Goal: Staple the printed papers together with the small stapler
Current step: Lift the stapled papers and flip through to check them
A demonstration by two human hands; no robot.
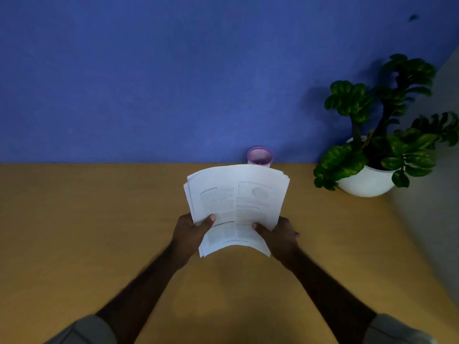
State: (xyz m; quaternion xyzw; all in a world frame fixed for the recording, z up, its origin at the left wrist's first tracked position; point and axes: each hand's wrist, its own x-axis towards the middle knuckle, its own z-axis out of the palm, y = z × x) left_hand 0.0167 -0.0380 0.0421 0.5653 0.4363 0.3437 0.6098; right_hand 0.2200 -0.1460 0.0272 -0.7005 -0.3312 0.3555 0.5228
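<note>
A stack of printed papers (238, 202) is held up above the wooden desk (99, 232), its sheets fanned slightly at the top and left edges. My left hand (191, 232) grips the stack's lower left side with the thumb on the front page. My right hand (278, 234) grips the lower right side, thumb also on top. A small pink object (297, 235) peeks out just behind my right hand; it may be the stapler, but most of it is hidden.
A pink cup (259, 156) stands at the back of the desk against the blue wall, just beyond the papers. A green plant in a white round pot (367, 181) sits at the back right. A grey wall borders the desk's right side.
</note>
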